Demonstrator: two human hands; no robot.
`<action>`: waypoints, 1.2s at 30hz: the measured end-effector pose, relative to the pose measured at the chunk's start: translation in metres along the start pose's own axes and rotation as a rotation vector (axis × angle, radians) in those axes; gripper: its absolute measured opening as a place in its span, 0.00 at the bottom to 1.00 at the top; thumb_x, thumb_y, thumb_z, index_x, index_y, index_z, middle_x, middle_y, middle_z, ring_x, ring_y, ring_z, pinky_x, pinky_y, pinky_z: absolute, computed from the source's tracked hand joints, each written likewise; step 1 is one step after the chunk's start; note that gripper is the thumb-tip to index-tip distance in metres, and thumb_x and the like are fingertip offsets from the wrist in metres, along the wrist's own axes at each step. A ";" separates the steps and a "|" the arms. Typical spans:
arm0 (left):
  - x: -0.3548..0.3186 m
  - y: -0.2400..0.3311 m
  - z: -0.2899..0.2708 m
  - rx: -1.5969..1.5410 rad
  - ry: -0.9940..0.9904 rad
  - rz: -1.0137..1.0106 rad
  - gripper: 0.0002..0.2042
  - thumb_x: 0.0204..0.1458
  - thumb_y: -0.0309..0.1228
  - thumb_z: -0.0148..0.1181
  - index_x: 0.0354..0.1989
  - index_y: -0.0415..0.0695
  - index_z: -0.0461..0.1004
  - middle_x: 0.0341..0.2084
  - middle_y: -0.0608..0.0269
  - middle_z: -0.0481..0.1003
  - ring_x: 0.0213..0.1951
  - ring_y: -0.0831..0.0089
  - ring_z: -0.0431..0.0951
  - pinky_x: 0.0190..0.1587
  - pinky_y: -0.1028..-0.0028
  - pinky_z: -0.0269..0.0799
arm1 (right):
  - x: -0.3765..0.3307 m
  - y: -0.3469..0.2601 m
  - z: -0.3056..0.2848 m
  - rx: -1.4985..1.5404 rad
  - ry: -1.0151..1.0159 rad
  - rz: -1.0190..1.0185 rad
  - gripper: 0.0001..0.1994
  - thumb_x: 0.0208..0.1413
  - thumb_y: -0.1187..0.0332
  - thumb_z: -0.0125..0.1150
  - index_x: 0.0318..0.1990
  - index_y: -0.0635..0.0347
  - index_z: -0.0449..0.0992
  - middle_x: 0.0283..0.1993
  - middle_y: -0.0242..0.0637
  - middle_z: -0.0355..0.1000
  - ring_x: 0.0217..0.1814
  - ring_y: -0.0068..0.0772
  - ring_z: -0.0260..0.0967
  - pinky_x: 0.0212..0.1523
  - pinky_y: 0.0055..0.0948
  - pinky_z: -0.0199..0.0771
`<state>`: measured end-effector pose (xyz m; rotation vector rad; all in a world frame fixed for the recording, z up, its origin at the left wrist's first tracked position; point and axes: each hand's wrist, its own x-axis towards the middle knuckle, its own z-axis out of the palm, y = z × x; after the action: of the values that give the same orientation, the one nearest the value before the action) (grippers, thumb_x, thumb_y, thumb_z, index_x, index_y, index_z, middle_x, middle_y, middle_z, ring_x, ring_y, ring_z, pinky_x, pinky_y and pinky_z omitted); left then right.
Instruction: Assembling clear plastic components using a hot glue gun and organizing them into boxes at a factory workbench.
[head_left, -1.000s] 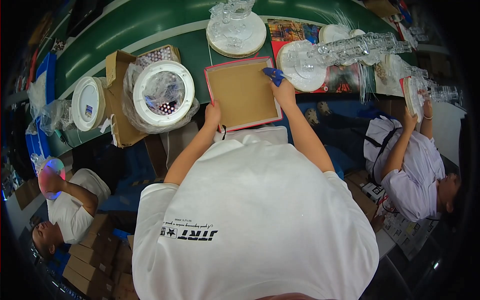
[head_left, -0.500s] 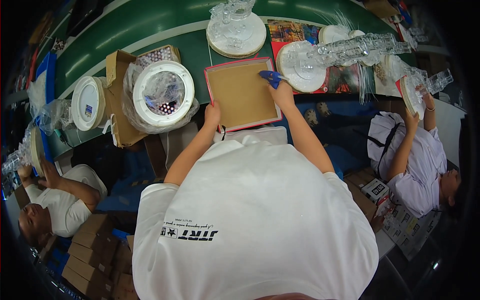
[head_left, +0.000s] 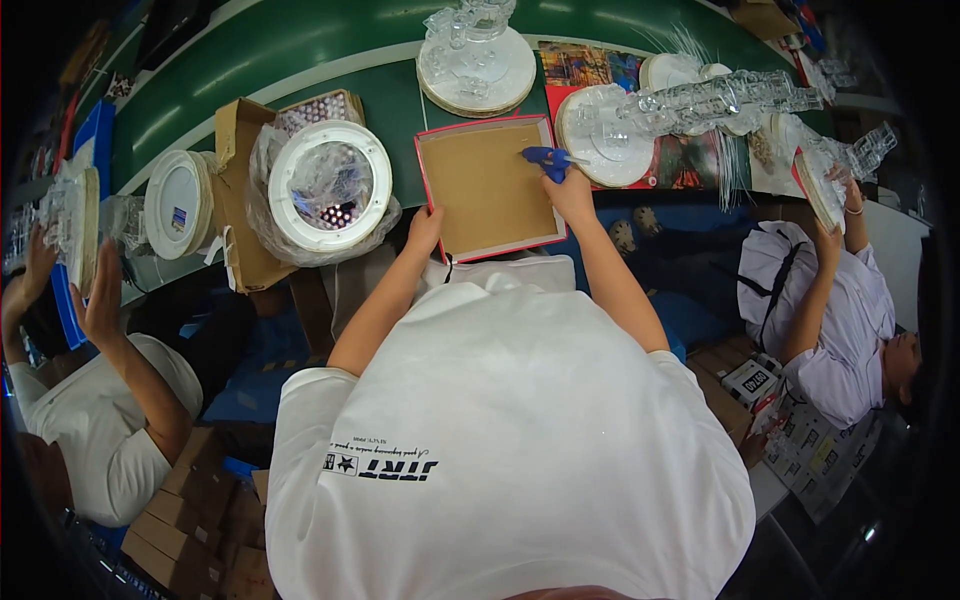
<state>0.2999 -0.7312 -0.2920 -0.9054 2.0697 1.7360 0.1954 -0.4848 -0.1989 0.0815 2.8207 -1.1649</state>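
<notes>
In front of me is a shallow, square cardboard box (head_left: 485, 195) with a red rim and a bare tan inside. At its lower left corner, my left hand (head_left: 427, 230) is closed on the side wall. My right hand (head_left: 571, 196) grips a blue glue gun (head_left: 543, 156) over the box's right wall, the nozzle pointing right. Beyond that nozzle, clear plastic stacked pieces stand on a round white disc (head_left: 605, 155). The fingers' undersides are hidden on both hands.
Left of the box, a white ring-shaped base (head_left: 375, 190) lies on a bagged carton (head_left: 232, 160). Stacked round discs (head_left: 505, 95) with clear pieces stand behind. Co-workers sit at either side, a person's raised hand (head_left: 100, 300) at left and another's sleeve (head_left: 800, 350) at right.
My hands, the box and the glue gun have barely moved. The left co-worker's hands have risen, apart around a disc held upright; the right co-worker's disc has shifted slightly.
</notes>
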 end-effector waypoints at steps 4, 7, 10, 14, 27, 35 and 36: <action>-0.006 0.006 -0.005 -0.005 -0.052 -0.024 0.23 0.52 0.42 0.45 0.46 0.32 0.69 0.39 0.45 0.75 0.43 0.59 0.74 0.46 0.69 0.66 | -0.003 -0.004 0.006 -0.011 -0.047 -0.016 0.20 0.47 0.61 0.62 0.41 0.70 0.73 0.23 0.46 0.72 0.24 0.34 0.71 0.27 0.30 0.69; -0.011 0.013 -0.006 0.049 -0.023 0.013 0.23 0.53 0.41 0.42 0.46 0.33 0.69 0.37 0.38 0.73 0.43 0.49 0.74 0.45 0.63 0.67 | -0.009 -0.024 0.022 0.030 -0.084 -0.073 0.20 0.46 0.59 0.62 0.40 0.70 0.74 0.23 0.46 0.72 0.25 0.37 0.72 0.27 0.32 0.69; -0.009 0.020 -0.009 0.140 -0.065 0.021 0.22 0.53 0.39 0.41 0.44 0.32 0.69 0.37 0.35 0.72 0.43 0.45 0.73 0.45 0.59 0.66 | -0.013 -0.053 0.040 0.081 -0.184 -0.137 0.20 0.46 0.58 0.62 0.37 0.70 0.74 0.22 0.47 0.72 0.25 0.41 0.73 0.28 0.34 0.69; -0.003 0.010 -0.008 0.191 -0.030 0.036 0.21 0.53 0.38 0.40 0.40 0.30 0.70 0.35 0.32 0.71 0.42 0.41 0.71 0.45 0.56 0.66 | -0.008 -0.084 0.057 0.079 -0.363 -0.009 0.16 0.46 0.60 0.62 0.33 0.66 0.76 0.26 0.54 0.72 0.31 0.53 0.72 0.31 0.39 0.70; 0.001 0.008 -0.005 0.272 -0.034 0.087 0.21 0.51 0.37 0.39 0.38 0.28 0.71 0.34 0.31 0.71 0.42 0.41 0.72 0.46 0.56 0.66 | -0.006 -0.070 0.092 -0.068 -0.292 -0.120 0.19 0.47 0.56 0.60 0.30 0.69 0.76 0.27 0.57 0.72 0.32 0.56 0.71 0.34 0.43 0.71; 0.012 -0.005 0.000 0.273 -0.039 0.115 0.20 0.51 0.36 0.40 0.37 0.29 0.72 0.33 0.32 0.71 0.41 0.41 0.72 0.46 0.56 0.66 | -0.004 -0.073 0.090 -0.128 -0.340 -0.090 0.21 0.47 0.55 0.61 0.32 0.70 0.75 0.28 0.59 0.72 0.33 0.58 0.71 0.35 0.43 0.71; 0.013 -0.006 0.000 0.272 -0.038 0.123 0.20 0.51 0.36 0.40 0.37 0.29 0.72 0.33 0.32 0.71 0.41 0.41 0.72 0.45 0.56 0.66 | -0.004 -0.074 0.090 -0.128 -0.328 -0.098 0.21 0.47 0.55 0.61 0.31 0.70 0.75 0.28 0.59 0.72 0.33 0.58 0.71 0.35 0.43 0.71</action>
<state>0.2941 -0.7352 -0.3043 -0.6724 2.3066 1.4646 0.1990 -0.6008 -0.2106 -0.2375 2.6207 -0.9130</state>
